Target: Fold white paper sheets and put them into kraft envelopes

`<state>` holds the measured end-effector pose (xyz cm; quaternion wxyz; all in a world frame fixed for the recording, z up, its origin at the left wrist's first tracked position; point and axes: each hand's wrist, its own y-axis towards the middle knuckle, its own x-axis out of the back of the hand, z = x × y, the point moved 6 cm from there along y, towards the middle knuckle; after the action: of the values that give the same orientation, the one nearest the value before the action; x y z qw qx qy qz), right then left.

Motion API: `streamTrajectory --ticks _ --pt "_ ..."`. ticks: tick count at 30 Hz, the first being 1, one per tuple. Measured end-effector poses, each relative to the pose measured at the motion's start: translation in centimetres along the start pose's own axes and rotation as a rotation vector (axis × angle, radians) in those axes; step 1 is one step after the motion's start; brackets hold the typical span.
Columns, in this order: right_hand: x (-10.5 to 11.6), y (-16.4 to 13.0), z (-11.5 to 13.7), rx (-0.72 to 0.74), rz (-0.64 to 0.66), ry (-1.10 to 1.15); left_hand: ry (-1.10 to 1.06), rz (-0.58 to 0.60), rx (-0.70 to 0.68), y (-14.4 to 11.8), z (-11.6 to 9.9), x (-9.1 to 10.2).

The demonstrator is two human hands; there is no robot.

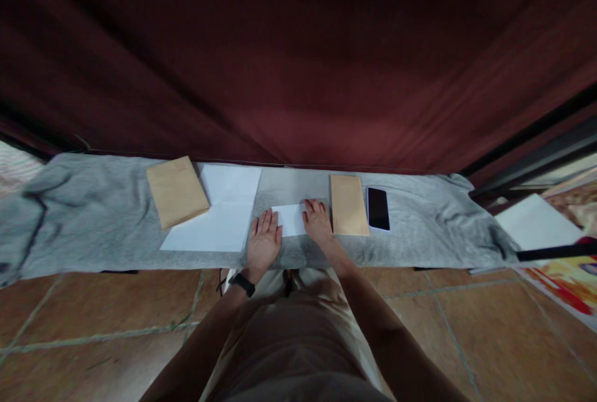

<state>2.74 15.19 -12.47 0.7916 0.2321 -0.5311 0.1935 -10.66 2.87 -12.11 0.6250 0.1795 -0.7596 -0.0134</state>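
Left hand: the left hand lies open and flat, palm down, fingers spread, on the grey cloth, its fingertips at the left edge of the folded paper; it grips nothing.
Right hand: the right hand is also open, fingers pressing down on the paper's right end, holding it flat, not pinching it.
Folded paper: small and white, on the cloth between the two hands, straight ahead of the person.
Long axis: runs left to right, from one hand to the other.
Nearer hand: the right one sits on the paper; the left only meets its edge.
Left of the hands: a white sheet with a brown envelope overlapping its far left corner.
Right of the hands: a second envelope just beside the right hand, then a phone, face up.
Behind: a dark red curtain.
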Motion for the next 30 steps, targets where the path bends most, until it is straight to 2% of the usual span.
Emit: streamTrajectory --ticks 16,26,30 --pt "1.2 1.7 -1.7 -0.086 0.095 0.132 -0.047 -0.017 -0.002 -0.1 0.6 0.1" --pt "1.3 -0.3 -0.3 -0.084 0.156 0.138 -0.089 -0.063 -0.013 -0.2 1.0 -0.2" --pt "1.4 -0.5 -0.2 -0.134 0.190 0.215 -0.133 -0.069 -0.005 -0.1 1.0 -0.1"
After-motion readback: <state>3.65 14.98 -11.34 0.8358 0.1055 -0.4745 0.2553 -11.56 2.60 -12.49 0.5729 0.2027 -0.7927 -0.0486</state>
